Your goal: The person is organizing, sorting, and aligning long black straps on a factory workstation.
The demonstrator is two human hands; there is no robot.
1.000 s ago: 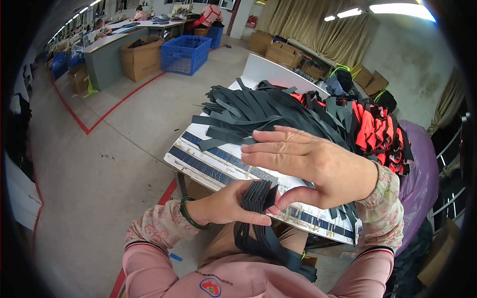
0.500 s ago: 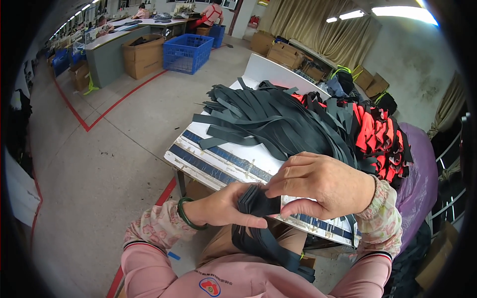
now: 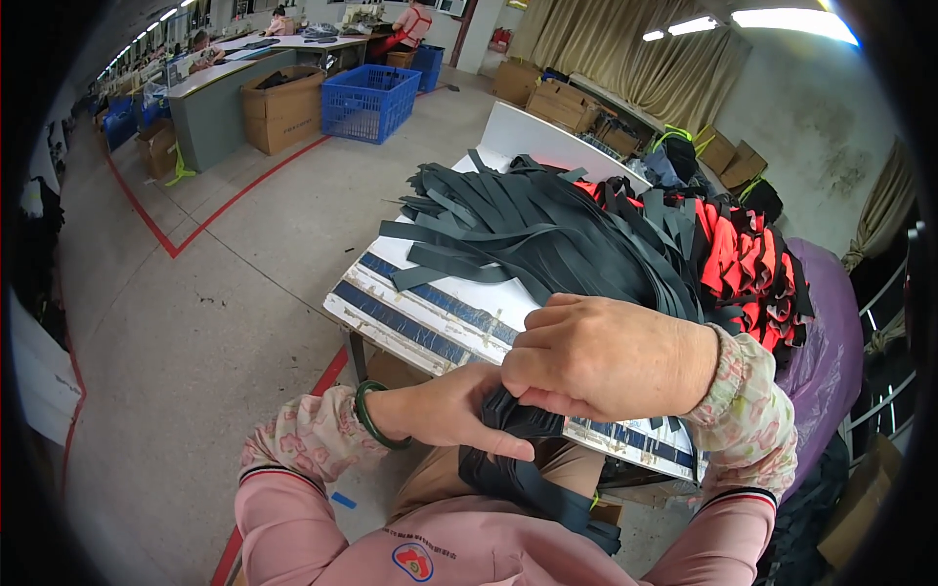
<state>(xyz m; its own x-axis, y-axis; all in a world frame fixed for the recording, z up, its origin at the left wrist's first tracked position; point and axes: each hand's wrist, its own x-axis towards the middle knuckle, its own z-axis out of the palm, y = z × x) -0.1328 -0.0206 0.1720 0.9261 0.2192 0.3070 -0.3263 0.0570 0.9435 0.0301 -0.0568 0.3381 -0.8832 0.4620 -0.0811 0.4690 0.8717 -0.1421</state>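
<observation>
My left hand (image 3: 440, 410) is closed round a bundle of black straps (image 3: 528, 418), its thumb lying along the near side. My right hand (image 3: 611, 356) has its fingers curled down over the top of the same bundle, hiding part of it. Lower lengths of the straps droop across my lap. Just beyond my hands, a large heap of dark grey-green straps (image 3: 547, 234) spreads over a worn white table (image 3: 391, 337) with blue stripes. Red and black fabric pieces (image 3: 738, 259) are piled at the table's right.
A purple plastic bag (image 3: 826, 303) stands against the table's right side. Across the floor are a blue crate (image 3: 366, 103), a cardboard box (image 3: 281, 112) and a long workbench with people near it. More boxes (image 3: 562, 105) line the curtained back wall.
My right hand has shifted slightly left and closed more tightly over the strap bundle. The bundle's stacked ends, visible before, are now mostly covered and bent over.
</observation>
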